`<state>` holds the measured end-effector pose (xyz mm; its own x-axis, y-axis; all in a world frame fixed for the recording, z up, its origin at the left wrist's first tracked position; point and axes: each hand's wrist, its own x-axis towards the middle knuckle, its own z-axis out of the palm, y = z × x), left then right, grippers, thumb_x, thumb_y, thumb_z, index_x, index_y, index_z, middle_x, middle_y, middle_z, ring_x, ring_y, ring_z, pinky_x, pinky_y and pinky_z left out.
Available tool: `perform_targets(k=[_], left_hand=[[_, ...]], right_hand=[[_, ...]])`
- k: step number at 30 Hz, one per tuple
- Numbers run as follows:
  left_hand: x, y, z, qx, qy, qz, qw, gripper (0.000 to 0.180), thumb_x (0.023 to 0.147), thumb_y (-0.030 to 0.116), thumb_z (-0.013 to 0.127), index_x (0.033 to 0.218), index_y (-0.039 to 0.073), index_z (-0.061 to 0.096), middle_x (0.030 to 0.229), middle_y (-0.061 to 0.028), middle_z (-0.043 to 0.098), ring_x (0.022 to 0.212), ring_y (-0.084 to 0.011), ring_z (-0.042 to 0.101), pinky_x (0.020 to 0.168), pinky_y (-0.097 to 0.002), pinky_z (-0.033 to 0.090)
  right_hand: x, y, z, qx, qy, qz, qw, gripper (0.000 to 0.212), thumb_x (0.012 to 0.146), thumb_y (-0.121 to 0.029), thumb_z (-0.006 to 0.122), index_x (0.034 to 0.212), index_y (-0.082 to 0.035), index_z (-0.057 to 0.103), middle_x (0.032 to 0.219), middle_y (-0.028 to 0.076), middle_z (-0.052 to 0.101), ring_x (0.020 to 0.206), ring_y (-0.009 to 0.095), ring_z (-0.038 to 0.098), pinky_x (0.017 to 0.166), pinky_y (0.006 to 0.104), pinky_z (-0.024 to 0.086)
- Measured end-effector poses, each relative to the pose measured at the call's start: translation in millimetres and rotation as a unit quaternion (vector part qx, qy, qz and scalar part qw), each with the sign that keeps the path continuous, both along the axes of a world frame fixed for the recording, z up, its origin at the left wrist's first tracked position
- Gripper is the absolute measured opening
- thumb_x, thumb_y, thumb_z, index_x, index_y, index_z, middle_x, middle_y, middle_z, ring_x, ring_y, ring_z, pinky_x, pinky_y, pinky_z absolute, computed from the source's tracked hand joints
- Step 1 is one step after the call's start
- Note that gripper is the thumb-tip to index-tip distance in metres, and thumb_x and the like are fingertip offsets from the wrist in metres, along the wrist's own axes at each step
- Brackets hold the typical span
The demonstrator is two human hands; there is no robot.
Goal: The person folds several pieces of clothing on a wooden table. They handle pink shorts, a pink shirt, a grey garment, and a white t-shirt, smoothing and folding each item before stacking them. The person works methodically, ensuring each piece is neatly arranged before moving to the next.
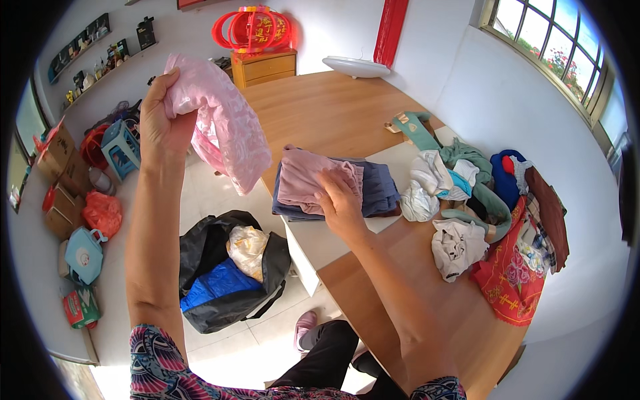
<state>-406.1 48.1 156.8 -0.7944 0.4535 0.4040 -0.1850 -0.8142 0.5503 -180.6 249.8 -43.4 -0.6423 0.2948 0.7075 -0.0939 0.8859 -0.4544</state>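
Raised at the upper left, my left hand point(167, 123) is closed on a pink cloth point(233, 140) with a whitish pattern, which hangs down in a folded loop. My right hand point(343, 208) lies with fingers apart on a folded dusty-pink garment point(300, 175). That garment rests on top of a stack of folded blue-grey clothes point(380, 190) at the table's left edge. Below, on the floor, a black bag point(270, 280) stands unzipped. Inside it are a blue padded item point(223, 287) and a white-and-yellow bundle point(248, 250).
Rumpled clothes spread over the table's right side: a white garment point(459, 247), a green one point(470, 157) and a red patterned cloth point(510, 287). The wooden table point(320, 100) reaches back to a drawer cabinet point(267, 69). Boxes point(63, 210) and a blue stool point(121, 148) line the left wall.
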Motion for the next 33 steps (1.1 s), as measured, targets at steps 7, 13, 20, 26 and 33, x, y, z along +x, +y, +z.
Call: perform_targets(k=[7,13,20,26,33], left_hand=[[69,83,44,0.034,-0.030,-0.016,0.999,0.023,0.086,0.005,0.066,0.105,-0.004,0.058,0.103,-0.0143,0.065,0.099,-0.0285,0.063,0.095,-0.0467,0.050],[85,96,-10,0.069,-0.039,-0.100,0.992,0.032,0.087,0.005,0.058,0.117,-0.005,0.053,0.114,-0.0162,0.063,0.108,-0.0311,0.063,0.099,-0.0462,0.050],[77,56,-214,-0.318,0.114,0.027,0.941,0.030,0.083,-0.004,0.058,0.113,-0.003,0.056,0.094,-0.0064,0.067,0.079,-0.0107,0.063,0.072,-0.0235,0.051],[101,35,-225,-0.402,0.173,0.086,0.895,0.051,0.085,0.008,0.070,0.129,-0.002,0.046,0.105,-0.0119,0.064,0.088,-0.0140,0.063,0.075,-0.0275,0.051],[108,28,-226,-0.488,-0.038,0.016,0.872,0.057,0.083,0.023,0.080,0.123,-0.003,0.048,0.094,-0.0101,0.064,0.075,-0.0161,0.061,0.058,-0.0297,0.047]], right_hand=[[39,-55,-11,-0.260,-0.107,0.243,0.928,0.037,0.098,-0.014,0.060,0.132,0.000,0.055,0.127,0.013,0.063,0.112,0.019,0.062,0.091,0.0292,0.050],[59,-40,-17,-0.355,-0.022,0.248,0.901,0.057,0.101,-0.013,0.052,0.153,-0.009,0.029,0.141,0.019,0.052,0.121,0.029,0.058,0.091,0.0360,0.053],[87,-15,-18,-0.695,0.007,0.141,0.704,0.033,0.098,-0.015,0.053,0.128,0.000,0.051,0.116,0.019,0.065,0.099,0.034,0.069,0.069,0.0408,0.059],[109,-7,-31,-0.507,-0.164,0.176,0.828,0.037,0.098,-0.026,0.059,0.123,0.002,0.054,0.112,0.016,0.064,0.093,0.029,0.070,0.063,0.0344,0.058],[120,-23,-20,-0.736,0.108,0.086,0.663,0.045,0.095,-0.040,0.064,0.114,0.000,0.055,0.103,0.011,0.059,0.102,0.025,0.062,0.078,0.0399,0.055]])
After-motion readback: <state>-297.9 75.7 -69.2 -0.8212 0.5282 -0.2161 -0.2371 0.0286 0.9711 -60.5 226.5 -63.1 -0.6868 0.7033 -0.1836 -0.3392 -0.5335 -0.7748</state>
